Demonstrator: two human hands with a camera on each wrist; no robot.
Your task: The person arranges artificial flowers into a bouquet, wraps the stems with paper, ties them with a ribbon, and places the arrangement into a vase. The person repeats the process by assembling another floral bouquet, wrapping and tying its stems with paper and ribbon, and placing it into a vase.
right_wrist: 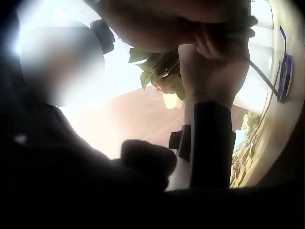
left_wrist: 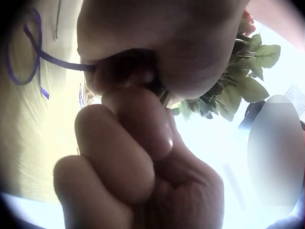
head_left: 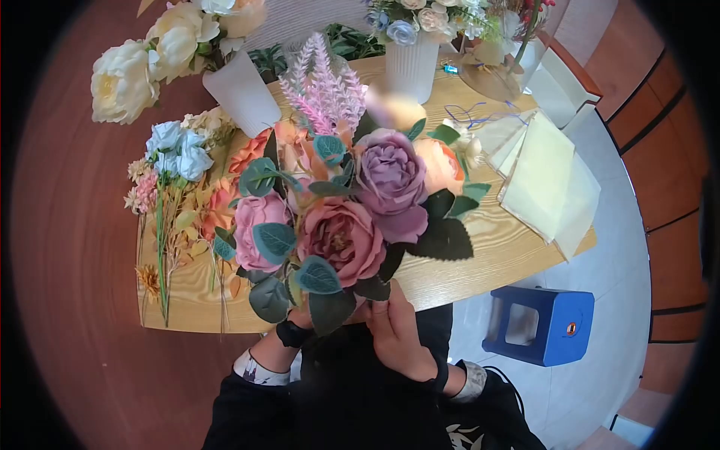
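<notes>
A bouquet of artificial flowers (head_left: 341, 240), with pink and mauve roses and dark green leaves, stands in front of my body in the head view. Below the blooms my left hand (head_left: 302, 319), mostly covered by leaves, grips the stems. My right hand (head_left: 399, 334) is close against it, thumb pointing up at the bouquet's base. Curled fingers (left_wrist: 114, 148) of the right hand show in the left wrist view. A thin purple cord (left_wrist: 66, 63) runs in between the two hands, its free end looped over the table. The stems are largely hidden by the hands.
On the wooden table (head_left: 450, 281) lie loose flower stems (head_left: 165, 225) at left and pale wrapping sheets (head_left: 544, 180) at right. White vases (head_left: 244, 94) with flowers stand at the back, beside tangled blue cords (head_left: 480, 116). A blue stool (head_left: 544, 326) stands on the floor at right.
</notes>
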